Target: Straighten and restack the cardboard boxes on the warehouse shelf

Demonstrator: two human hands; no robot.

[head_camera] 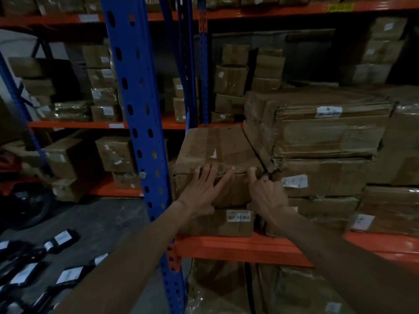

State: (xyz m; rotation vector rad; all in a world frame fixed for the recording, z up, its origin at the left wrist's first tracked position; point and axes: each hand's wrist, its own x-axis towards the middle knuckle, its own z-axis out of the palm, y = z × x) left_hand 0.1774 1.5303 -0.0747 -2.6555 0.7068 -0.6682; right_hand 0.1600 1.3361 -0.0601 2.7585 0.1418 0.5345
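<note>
Both hands are on the top box (pixel 221 159), which sits on a lower labelled box (pixel 226 222) at the left end of the orange shelf (pixel 249 245), beside the blue upright (pixel 145 123). The left hand (pixel 201 189) lies flat and spread on its front, gripping nothing; the right hand (pixel 266 191) has its grip curled around the box's right front corner. I'd worry that a hard shove could skew it into the sagging stack (pixel 328 137) alongside, or tip it off the front edge.

A dim warehouse storage aisle is shown. Pallet racking with blue perforated uprights (pixel 138 123) and orange beams (pixel 244 245) is stacked with taped, labelled cardboard boxes (pixel 328 132). Labelled black packages (pixel 61 240) are scattered on the concrete floor (pixel 108 223).
</note>
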